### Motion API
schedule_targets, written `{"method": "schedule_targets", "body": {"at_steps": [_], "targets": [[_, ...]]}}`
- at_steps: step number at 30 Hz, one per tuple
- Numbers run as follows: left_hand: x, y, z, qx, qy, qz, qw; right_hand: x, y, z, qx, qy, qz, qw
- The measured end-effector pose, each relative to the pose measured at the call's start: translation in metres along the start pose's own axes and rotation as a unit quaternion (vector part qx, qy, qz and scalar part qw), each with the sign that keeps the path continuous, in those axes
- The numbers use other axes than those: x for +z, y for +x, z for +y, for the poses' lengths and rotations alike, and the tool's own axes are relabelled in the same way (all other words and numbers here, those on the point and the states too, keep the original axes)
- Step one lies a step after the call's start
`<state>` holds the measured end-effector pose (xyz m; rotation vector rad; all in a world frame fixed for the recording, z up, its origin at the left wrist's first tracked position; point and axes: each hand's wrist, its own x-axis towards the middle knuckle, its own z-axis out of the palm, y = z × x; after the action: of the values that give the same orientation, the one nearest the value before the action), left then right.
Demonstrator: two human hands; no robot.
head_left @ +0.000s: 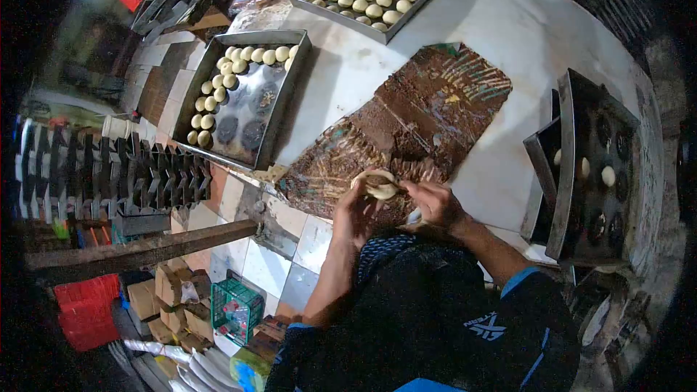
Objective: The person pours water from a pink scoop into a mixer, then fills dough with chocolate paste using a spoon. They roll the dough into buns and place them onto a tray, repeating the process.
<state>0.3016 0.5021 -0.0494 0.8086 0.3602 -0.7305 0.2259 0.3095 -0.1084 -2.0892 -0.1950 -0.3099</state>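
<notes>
My left hand [353, 212] is closed around the edge of a flattened round of pale dough [379, 192], cupping it from below. A brown filling shows in the middle of the dough. My right hand [435, 203] is closed at the dough's right edge. A thin dark tip points from its fingers into the filling, and a small pale end shows under the hand; what it holds is too small to name. Under both hands lies a long slab of dark brown paste [428, 116], streaked and scraped at both ends.
On the pale worktop [552, 36], a deep metal tray [305, 58] holds dough balls along two sides. Another tray [414, 18] at the back is full of them. Dark trays [563, 174] lean at the right. Stacked tins [109, 174] and a green crate [236, 308] are at the left.
</notes>
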Motion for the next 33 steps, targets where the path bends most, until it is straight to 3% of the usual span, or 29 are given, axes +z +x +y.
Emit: {"method": "schedule_targets", "body": {"at_steps": [2,9,11,12,13,14,15,16,17,18,21,22,23,25,26,28,29,31,32,33], "targets": [[-0.016,0.008,-0.006,0.002,0.012,0.018,1.000,-0.003,-0.011,0.012,-0.040,-0.154,-0.010,0.987],[-0.013,-0.016,0.015,0.113,0.008,0.027,0.993,-0.007,-0.053,0.032,0.073,-0.267,-0.047,0.960],[-0.022,-0.023,0.022,0.102,-0.011,-0.069,0.992,-0.003,-0.029,-0.004,-0.061,-0.264,0.073,0.960],[-0.021,-0.028,0.021,0.115,-0.002,-0.096,0.989,-0.012,-0.003,-0.048,0.068,-0.110,-0.006,0.992],[-0.016,-0.034,0.018,0.129,0.008,-0.123,0.984,-0.002,0.011,-0.068,0.101,0.020,0.007,0.995],[-0.010,-0.041,0.013,0.139,0.026,-0.097,0.985,0.003,0.026,-0.095,0.109,0.129,0.014,0.986],[-0.011,-0.047,0.006,0.172,0.071,-0.116,0.976,0.024,0.030,-0.095,0.046,0.090,0.043,0.994],[-0.012,-0.050,-0.006,0.317,0.241,-0.077,0.914,0.026,0.041,-0.124,0.011,0.040,0.057,0.997],[-0.016,-0.056,-0.013,0.444,0.398,-0.030,0.802,0.026,0.049,-0.157,-0.022,-0.009,0.071,0.997],[-0.019,-0.074,-0.007,0.474,0.557,0.008,0.682,0.037,0.050,-0.173,-0.025,-0.005,0.068,0.997],[-0.034,-0.121,0.006,0.490,0.499,-0.003,0.715,0.063,0.040,-0.208,-0.075,-0.038,0.110,0.990],[-0.043,-0.135,0.012,0.454,0.392,-0.037,0.800,0.069,0.035,-0.217,-0.140,-0.063,0.121,0.981],[-0.047,-0.154,0.014,0.453,0.275,-0.041,0.847,0.075,0.030,-0.226,-0.205,-0.088,0.130,0.966],[-0.063,-0.190,0.026,0.414,0.088,-0.099,0.901,0.082,0.018,-0.253,-0.248,-0.057,0.128,0.959],[-0.081,-0.201,0.029,0.419,0.119,-0.104,0.894,0.082,0.011,-0.265,-0.231,-0.016,0.081,0.970],[-0.112,-0.216,0.028,0.503,0.242,-0.090,0.825,0.086,0.003,-0.284,-0.142,0.107,0.014,0.984],[-0.119,-0.224,0.024,0.531,0.262,-0.082,0.802,0.083,-0.003,-0.298,-0.004,0.162,-0.036,0.986],[-0.123,-0.234,0.019,0.618,0.330,-0.032,0.713,0.086,-0.012,-0.299,0.146,0.246,-0.161,0.945],[-0.123,-0.238,0.022,0.644,0.378,-0.040,0.664,0.091,-0.017,-0.301,0.147,0.242,-0.163,0.945],[-0.126,-0.240,0.016,0.652,0.399,-0.026,0.645,0.096,-0.022,-0.301,0.033,0.185,-0.104,0.977]]}}
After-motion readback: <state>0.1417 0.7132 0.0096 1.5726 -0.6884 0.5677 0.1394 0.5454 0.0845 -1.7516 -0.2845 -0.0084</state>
